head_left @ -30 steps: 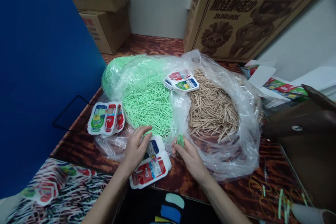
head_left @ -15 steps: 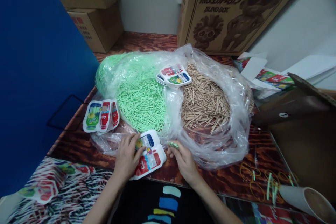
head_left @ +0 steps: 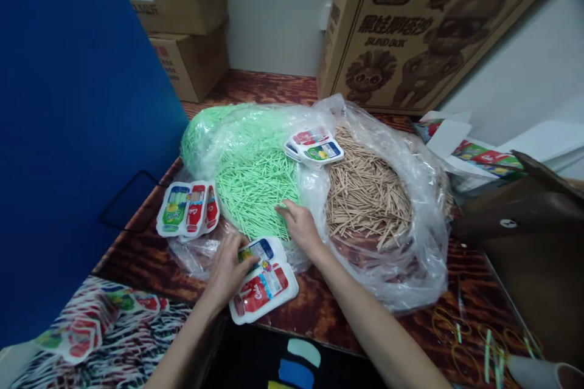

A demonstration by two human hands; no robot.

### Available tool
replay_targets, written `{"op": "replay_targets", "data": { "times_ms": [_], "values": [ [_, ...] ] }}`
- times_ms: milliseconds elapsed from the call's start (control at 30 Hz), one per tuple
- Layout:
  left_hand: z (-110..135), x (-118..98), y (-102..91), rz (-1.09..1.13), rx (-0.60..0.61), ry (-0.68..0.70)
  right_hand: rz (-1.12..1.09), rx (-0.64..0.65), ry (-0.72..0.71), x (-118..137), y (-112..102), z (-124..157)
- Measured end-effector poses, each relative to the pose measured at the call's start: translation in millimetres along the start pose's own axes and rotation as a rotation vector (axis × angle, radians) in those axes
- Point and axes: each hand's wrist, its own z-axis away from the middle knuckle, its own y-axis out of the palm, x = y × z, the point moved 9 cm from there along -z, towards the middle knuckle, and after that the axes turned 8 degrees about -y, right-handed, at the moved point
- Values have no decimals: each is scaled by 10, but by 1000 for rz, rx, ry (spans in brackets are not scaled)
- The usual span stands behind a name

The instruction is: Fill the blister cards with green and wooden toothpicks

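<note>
My left hand (head_left: 230,267) is closed on the near edge of a white plastic blister pack (head_left: 269,285), which has a red cola bottle print and a blue-topped one. The thumb lies across its face. Over the near right side of the heap of thin green sticks (head_left: 255,185), my right hand (head_left: 298,228) has its fingertips pinched, with a bit of green showing at them. How many sticks it holds is hidden. Beside that heap, thin brown sticks (head_left: 365,188) lie in an opened clear plastic bag (head_left: 424,261).
More filled packs (head_left: 188,209) lie at the left, and a small stack of packs (head_left: 314,146) rests between the heaps. A blue panel (head_left: 91,103) bounds the left. Cardboard boxes (head_left: 392,36) stand behind. Rubber bands (head_left: 465,364) and a paper cup (head_left: 533,371) are at lower right.
My right hand has moved from beside the pack, where it held a small bunch of green sticks, forward and left onto the green heap. The left hand keeps the pack. The view has shifted slightly.
</note>
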Motion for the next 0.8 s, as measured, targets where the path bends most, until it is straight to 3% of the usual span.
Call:
{"op": "replay_targets", "data": {
  "times_ms": [167, 267, 467, 667, 800],
  "values": [
    [-56, 113, -27, 141, 3, 6, -488, 19, 99, 139, -79, 329],
    [-58, 129, -77, 155, -23, 14, -452, 19, 107, 178, -162, 715],
    [-23, 123, -141, 130, -90, 12, -335, -36, 183, -98, -161, 1424],
    [-4, 129, -261, 122, -162, 28, -309, -36, 125, -131, -153, 1529],
    [-24, 152, -275, 142, -146, 48, -321, -41, 109, -135, -159, 1521]
  ]
}}
